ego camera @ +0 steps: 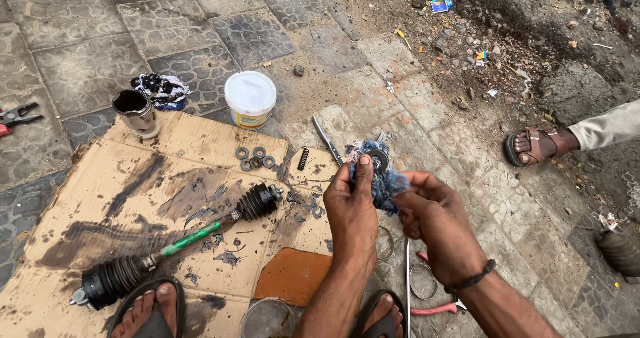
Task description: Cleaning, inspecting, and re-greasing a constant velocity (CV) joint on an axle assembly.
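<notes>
Left hand [351, 205] pinching ring [379, 158] upright for wiping, right hand [430, 211] closed round blue rag [383, 181] behind it; axle [180, 241] lying on cardboard [100, 198]

axle shaft [180, 241] on cardboard [100, 198]; tub [250, 98] behind.

You are holding a blue, frayed rag [385, 181] against a dark grey washer [379, 158]. You are working over brown cardboard [193, 145] showing black grease streaks. The axle shaft [190, 239] is showing green between black ribbed boots. The tub [250, 99] is showing white with a yellow band. The paving [87, 38] is showing a grey cobble pattern.
</notes>
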